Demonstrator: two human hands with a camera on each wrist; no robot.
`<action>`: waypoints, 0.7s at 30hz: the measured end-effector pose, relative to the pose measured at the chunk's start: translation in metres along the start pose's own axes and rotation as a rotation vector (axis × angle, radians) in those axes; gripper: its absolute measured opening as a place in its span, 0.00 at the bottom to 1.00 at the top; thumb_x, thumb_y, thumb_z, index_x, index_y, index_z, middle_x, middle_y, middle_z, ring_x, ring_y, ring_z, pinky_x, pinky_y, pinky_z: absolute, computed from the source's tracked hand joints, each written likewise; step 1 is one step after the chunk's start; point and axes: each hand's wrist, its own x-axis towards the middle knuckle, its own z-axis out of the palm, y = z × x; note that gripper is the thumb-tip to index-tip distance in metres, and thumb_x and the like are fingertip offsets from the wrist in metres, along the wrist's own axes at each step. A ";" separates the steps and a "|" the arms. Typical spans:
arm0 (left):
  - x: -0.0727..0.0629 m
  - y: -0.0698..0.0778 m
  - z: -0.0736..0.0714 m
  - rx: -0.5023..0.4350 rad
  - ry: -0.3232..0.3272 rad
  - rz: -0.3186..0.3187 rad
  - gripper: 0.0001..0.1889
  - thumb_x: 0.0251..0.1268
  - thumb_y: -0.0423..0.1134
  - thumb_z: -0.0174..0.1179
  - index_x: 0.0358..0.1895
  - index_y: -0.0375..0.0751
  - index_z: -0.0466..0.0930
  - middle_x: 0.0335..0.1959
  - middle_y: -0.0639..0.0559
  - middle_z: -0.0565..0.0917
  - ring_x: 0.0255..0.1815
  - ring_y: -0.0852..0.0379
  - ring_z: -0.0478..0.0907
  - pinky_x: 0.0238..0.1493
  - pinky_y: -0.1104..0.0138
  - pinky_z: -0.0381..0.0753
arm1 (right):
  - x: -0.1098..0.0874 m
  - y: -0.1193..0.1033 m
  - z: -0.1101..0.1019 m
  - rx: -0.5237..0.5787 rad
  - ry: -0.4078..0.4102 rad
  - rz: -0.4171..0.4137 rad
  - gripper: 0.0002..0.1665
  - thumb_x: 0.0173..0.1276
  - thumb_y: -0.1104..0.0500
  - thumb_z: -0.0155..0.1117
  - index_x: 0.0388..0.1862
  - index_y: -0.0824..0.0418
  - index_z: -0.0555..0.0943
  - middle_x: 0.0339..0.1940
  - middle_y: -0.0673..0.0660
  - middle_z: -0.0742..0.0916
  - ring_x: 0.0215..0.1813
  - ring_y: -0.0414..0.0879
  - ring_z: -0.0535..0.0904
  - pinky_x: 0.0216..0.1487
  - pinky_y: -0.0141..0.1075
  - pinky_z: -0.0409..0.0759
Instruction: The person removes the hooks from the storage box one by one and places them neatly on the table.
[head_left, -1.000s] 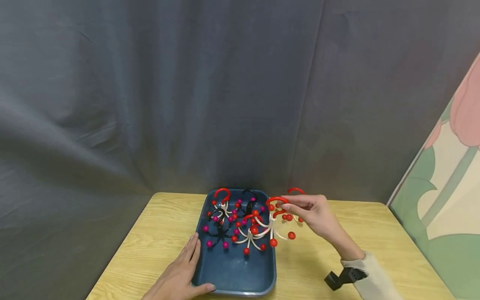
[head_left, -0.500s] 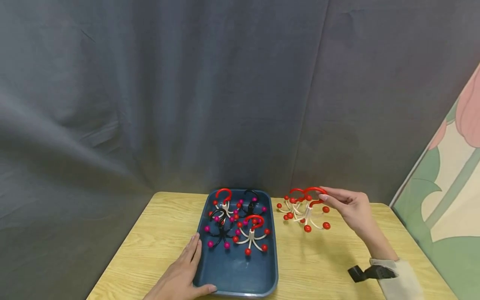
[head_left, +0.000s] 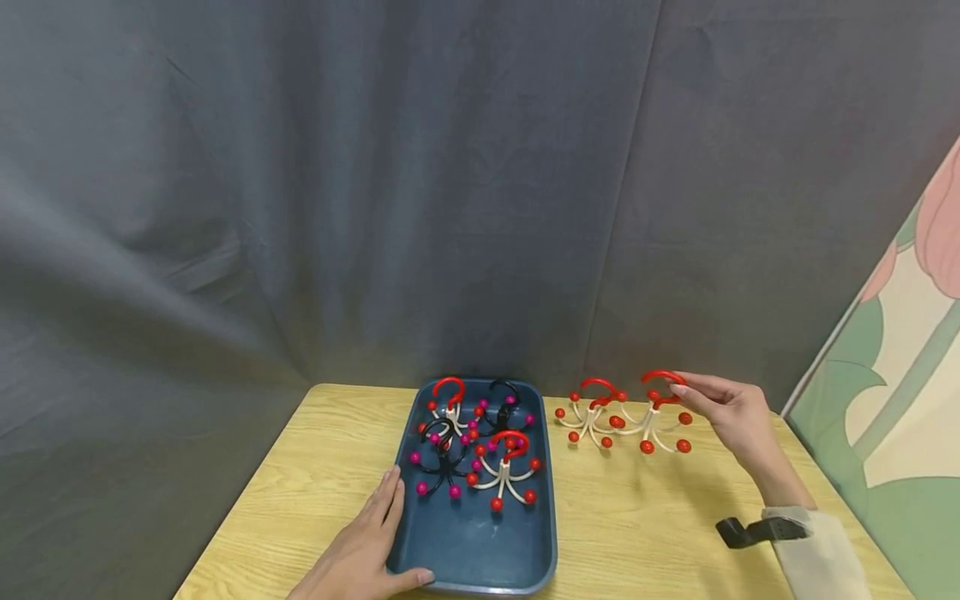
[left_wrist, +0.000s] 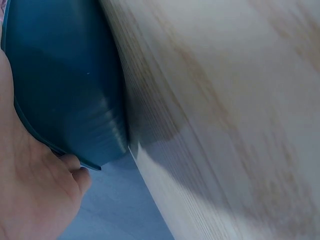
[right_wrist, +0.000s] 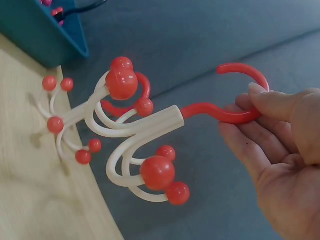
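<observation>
In the right wrist view, my right hand [right_wrist: 282,145] pinches the red curved top of a white multi-arm hanging hook [right_wrist: 160,122] with red ball tips. In the head view it hangs at the right, close over the table, beside a second white-and-red hanging hook [head_left: 592,418] standing on the wood. My left hand [head_left: 356,537] rests against the dark blue tray [head_left: 472,554], fingers straight along its left side and thumb at the front rim. Inside the tray sit two white-and-red hooks, one near the middle [head_left: 505,471], and two black hooks [head_left: 444,460] with pink balls.
A light wooden table [head_left: 262,500] carries the tray. Behind its back edge hangs a dark grey curtain [head_left: 450,208]. At the right stands a panel with a painted flower [head_left: 900,375]. A black strap [head_left: 765,533] sits at the right sleeve.
My right hand has carried the white-and-red hanging hook from over the tray's right side to the right, beside the hook on the table, and lowered it slightly. The left hand stays at the tray.
</observation>
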 end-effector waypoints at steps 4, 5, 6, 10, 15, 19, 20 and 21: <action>-0.001 -0.001 0.000 0.010 0.002 0.009 0.73 0.47 0.91 0.52 0.86 0.39 0.45 0.90 0.45 0.39 0.89 0.40 0.46 0.80 0.37 0.65 | 0.003 0.010 0.002 0.015 -0.008 0.020 0.32 0.74 0.43 0.70 0.66 0.64 0.84 0.44 0.45 0.95 0.44 0.20 0.83 0.43 0.22 0.77; -0.001 -0.001 0.000 0.011 0.002 0.010 0.73 0.47 0.91 0.51 0.86 0.39 0.45 0.90 0.45 0.39 0.89 0.40 0.46 0.79 0.37 0.65 | 0.005 0.013 0.003 0.020 -0.009 0.023 0.32 0.74 0.43 0.70 0.66 0.64 0.84 0.44 0.44 0.95 0.44 0.21 0.84 0.43 0.22 0.78; -0.001 -0.002 0.000 0.011 0.002 0.012 0.73 0.48 0.91 0.51 0.86 0.39 0.45 0.90 0.44 0.39 0.89 0.40 0.46 0.79 0.37 0.65 | 0.006 0.016 0.003 0.026 -0.013 0.027 0.33 0.74 0.43 0.70 0.67 0.64 0.83 0.44 0.43 0.95 0.44 0.22 0.84 0.43 0.22 0.78; 0.000 -0.002 0.001 0.005 0.002 0.009 0.73 0.47 0.92 0.50 0.87 0.39 0.45 0.90 0.45 0.39 0.89 0.40 0.46 0.79 0.38 0.66 | 0.015 0.026 0.007 0.033 -0.006 0.034 0.32 0.74 0.43 0.69 0.67 0.63 0.83 0.42 0.36 0.93 0.45 0.22 0.84 0.43 0.21 0.77; 0.000 -0.003 0.001 0.000 0.007 0.010 0.73 0.47 0.91 0.50 0.87 0.40 0.44 0.90 0.45 0.38 0.89 0.41 0.45 0.79 0.38 0.66 | 0.025 0.034 0.013 0.083 0.034 0.036 0.30 0.75 0.47 0.69 0.66 0.66 0.83 0.38 0.26 0.90 0.43 0.21 0.85 0.43 0.17 0.77; 0.000 -0.004 0.001 -0.004 0.011 0.016 0.72 0.49 0.91 0.51 0.87 0.40 0.44 0.90 0.46 0.38 0.90 0.41 0.45 0.79 0.38 0.66 | 0.030 0.042 0.019 0.145 0.055 0.056 0.31 0.75 0.49 0.69 0.67 0.69 0.82 0.38 0.28 0.91 0.40 0.22 0.86 0.42 0.16 0.79; 0.000 -0.005 0.001 -0.005 0.012 0.018 0.72 0.49 0.91 0.51 0.87 0.40 0.44 0.90 0.46 0.38 0.90 0.41 0.45 0.79 0.38 0.66 | 0.031 0.044 0.021 0.160 0.057 0.064 0.31 0.75 0.50 0.70 0.67 0.70 0.81 0.38 0.29 0.91 0.40 0.22 0.87 0.42 0.16 0.80; 0.000 -0.005 0.001 -0.005 0.013 0.020 0.72 0.49 0.90 0.51 0.87 0.40 0.44 0.90 0.46 0.38 0.90 0.41 0.45 0.80 0.38 0.66 | 0.032 0.046 0.022 0.167 0.060 0.070 0.31 0.75 0.50 0.70 0.67 0.70 0.81 0.39 0.30 0.91 0.40 0.22 0.87 0.42 0.16 0.80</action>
